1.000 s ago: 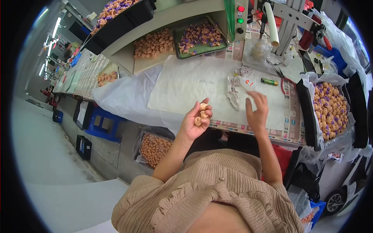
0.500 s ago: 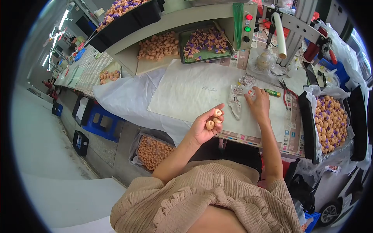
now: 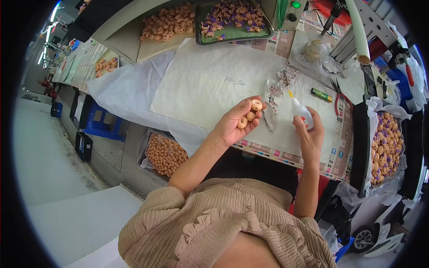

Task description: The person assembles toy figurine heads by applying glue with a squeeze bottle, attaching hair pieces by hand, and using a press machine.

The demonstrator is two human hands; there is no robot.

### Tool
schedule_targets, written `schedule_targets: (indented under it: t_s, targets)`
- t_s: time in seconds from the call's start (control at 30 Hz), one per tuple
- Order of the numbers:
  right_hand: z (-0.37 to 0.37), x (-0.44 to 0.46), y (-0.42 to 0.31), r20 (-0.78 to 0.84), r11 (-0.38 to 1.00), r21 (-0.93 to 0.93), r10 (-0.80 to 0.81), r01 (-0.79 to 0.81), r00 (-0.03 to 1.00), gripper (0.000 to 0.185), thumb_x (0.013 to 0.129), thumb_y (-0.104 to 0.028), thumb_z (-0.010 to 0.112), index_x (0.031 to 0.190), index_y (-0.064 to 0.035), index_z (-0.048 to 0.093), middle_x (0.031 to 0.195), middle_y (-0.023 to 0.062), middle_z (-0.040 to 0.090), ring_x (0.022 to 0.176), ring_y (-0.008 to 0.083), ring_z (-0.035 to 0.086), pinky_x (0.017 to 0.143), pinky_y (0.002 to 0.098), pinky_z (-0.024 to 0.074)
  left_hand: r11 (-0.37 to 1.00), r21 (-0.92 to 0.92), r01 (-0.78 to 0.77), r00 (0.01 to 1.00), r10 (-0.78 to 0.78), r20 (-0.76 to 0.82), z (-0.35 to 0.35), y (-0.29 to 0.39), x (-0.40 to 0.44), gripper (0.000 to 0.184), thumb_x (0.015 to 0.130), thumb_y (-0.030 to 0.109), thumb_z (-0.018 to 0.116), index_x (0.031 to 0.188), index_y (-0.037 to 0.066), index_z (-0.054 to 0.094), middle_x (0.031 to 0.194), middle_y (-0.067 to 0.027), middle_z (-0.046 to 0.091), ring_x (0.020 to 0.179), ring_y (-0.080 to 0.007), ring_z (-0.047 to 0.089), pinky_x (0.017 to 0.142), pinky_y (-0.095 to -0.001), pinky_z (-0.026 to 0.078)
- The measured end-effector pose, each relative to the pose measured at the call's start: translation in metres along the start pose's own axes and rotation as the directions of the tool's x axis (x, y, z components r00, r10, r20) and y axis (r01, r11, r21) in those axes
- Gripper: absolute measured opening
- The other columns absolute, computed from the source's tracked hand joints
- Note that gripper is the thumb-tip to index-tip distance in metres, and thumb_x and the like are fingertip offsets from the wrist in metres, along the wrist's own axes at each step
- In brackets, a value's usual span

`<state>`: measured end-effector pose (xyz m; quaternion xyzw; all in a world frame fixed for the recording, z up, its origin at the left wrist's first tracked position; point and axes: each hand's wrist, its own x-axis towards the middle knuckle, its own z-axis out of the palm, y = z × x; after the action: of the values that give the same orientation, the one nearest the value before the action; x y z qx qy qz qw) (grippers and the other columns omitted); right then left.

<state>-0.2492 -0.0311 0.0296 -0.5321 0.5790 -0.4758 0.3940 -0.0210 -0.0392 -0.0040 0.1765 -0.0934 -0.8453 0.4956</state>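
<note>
My left hand (image 3: 232, 123) is closed around small peach-coloured hollow plastic parts (image 3: 256, 105); three show, and the upper one sits at the thumb and fingertips with its hollow side up. In my right hand (image 3: 312, 134) is a white squeeze bottle (image 3: 302, 112), its thin yellow nozzle (image 3: 290, 94) pointing up and left, apart from the parts. Part of a red label shows beside the fingers. Between the hands and behind them, a crumpled stained cloth (image 3: 271, 102) lies on the white sheet (image 3: 192, 89).
A green tube (image 3: 321, 94) and red-handled pliers (image 3: 343, 100) lie right. A tray of peach and purple pieces (image 3: 232, 20) and a pile of peach parts (image 3: 167, 24) stand behind. Full bins stand right (image 3: 385, 147) and on the floor (image 3: 165, 154). A press (image 3: 330, 22) rises at back right.
My right hand has lifted the white bottle from the table and brought it nearer my left hand. The left hand still holds the parts, now turned slightly. The camera view has shifted.
</note>
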Motion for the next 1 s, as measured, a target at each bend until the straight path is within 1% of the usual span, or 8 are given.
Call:
schedule_targets:
  t_s: [0.13,0.23,0.27,0.33,0.4,0.5,0.63,1.0]
  targets:
    - [0.0,-0.014,-0.007,0.03,0.988,0.134,0.068,-0.072,0.997,0.039,0.081,-0.021,0.075,0.111,-0.0014,0.058,0.091,0.0025,0.06,0.075,0.0089,0.053,0.065,0.0216,0.0431,0.996,0.09,0.017,0.999,-0.013,-0.037,0.003,-0.003,0.004,0.043,0.096,0.023,0.056,0.133,0.005,0.046,0.114,-0.0074,0.06,0.091,-0.012,0.06,0.077,-0.0236,0.055]
    - [0.005,-0.021,-0.012,-0.04,0.982,0.183,-0.033,0.04,0.999,0.036,0.078,-0.015,0.079,0.103,-0.0004,0.059,0.091,0.0019,0.056,0.082,0.0105,0.056,0.07,0.0227,0.0463,0.988,0.151,0.022,0.999,-0.015,-0.052,0.003,-0.007,0.003,0.044,0.095,0.022,0.058,0.133,0.005,0.047,0.112,-0.0049,0.061,0.09,-0.0109,0.06,0.078,-0.0228,0.054]
    - [0.005,-0.023,-0.011,-0.031,0.983,0.18,-0.027,0.032,0.999,0.036,0.078,-0.015,0.079,0.103,-0.0004,0.059,0.091,0.0019,0.056,0.082,0.0105,0.056,0.07,0.0227,0.0463,0.981,0.194,0.02,0.999,-0.01,-0.051,0.002,-0.009,0.003,0.044,0.094,0.022,0.058,0.133,0.005,0.047,0.112,-0.0044,0.06,0.09,-0.0103,0.06,0.077,-0.0225,0.054]
    - [0.008,-0.024,-0.009,-0.048,0.983,0.156,-0.086,0.093,0.995,0.035,0.076,-0.013,0.08,0.102,-0.001,0.059,0.089,0.0022,0.056,0.08,0.011,0.055,0.069,0.0227,0.0456,0.958,0.288,0.012,0.999,-0.001,-0.039,0.002,-0.008,0.004,0.045,0.094,0.021,0.06,0.134,0.004,0.047,0.11,-0.0034,0.06,0.09,-0.0092,0.06,0.076,-0.0218,0.053]
    - [0.009,-0.024,-0.008,-0.057,0.982,0.143,-0.112,0.119,0.992,0.035,0.075,-0.012,0.081,0.101,-0.0013,0.06,0.088,0.0023,0.055,0.079,0.0112,0.055,0.068,0.0227,0.0453,0.953,0.303,0.012,0.999,0.0,-0.041,0.003,-0.008,0.005,0.045,0.093,0.021,0.06,0.134,0.004,0.047,0.109,-0.003,0.06,0.09,-0.0088,0.059,0.076,-0.0215,0.053]
    - [0.011,-0.025,-0.008,-0.09,0.959,0.0,-0.282,0.283,0.955,0.036,0.074,-0.013,0.082,0.1,-0.0014,0.06,0.085,0.0041,0.055,0.076,0.0129,0.053,0.065,0.0244,0.0436,0.943,0.333,0.015,0.999,-0.002,-0.038,0.004,-0.009,0.006,0.045,0.093,0.02,0.061,0.134,0.004,0.047,0.107,-0.0022,0.06,0.089,-0.0081,0.059,0.074,-0.021,0.052]
    - [0.009,-0.026,-0.005,-0.107,0.934,-0.124,-0.349,0.336,0.931,0.036,0.073,-0.014,0.082,0.099,-0.0013,0.061,0.083,0.0054,0.054,0.072,0.0144,0.052,0.063,0.026,0.0419,0.942,0.336,0.002,0.999,0.012,-0.04,0.006,-0.01,0.006,0.044,0.094,0.019,0.06,0.133,0.004,0.048,0.104,-0.002,0.061,0.088,-0.0076,0.059,0.072,-0.0205,0.051]
    - [0.013,-0.025,-0.007,-0.102,0.939,-0.132,-0.332,0.318,0.938,0.033,0.073,-0.016,0.082,0.097,-0.0018,0.063,0.081,0.0057,0.054,0.07,0.0147,0.051,0.06,0.0264,0.0409,0.947,0.321,0.01,0.999,0.007,-0.052,0.007,-0.011,0.005,0.041,0.094,0.017,0.059,0.131,0.003,0.05,0.101,-0.002,0.06,0.086,-0.007,0.058,0.069,-0.0199,0.05]
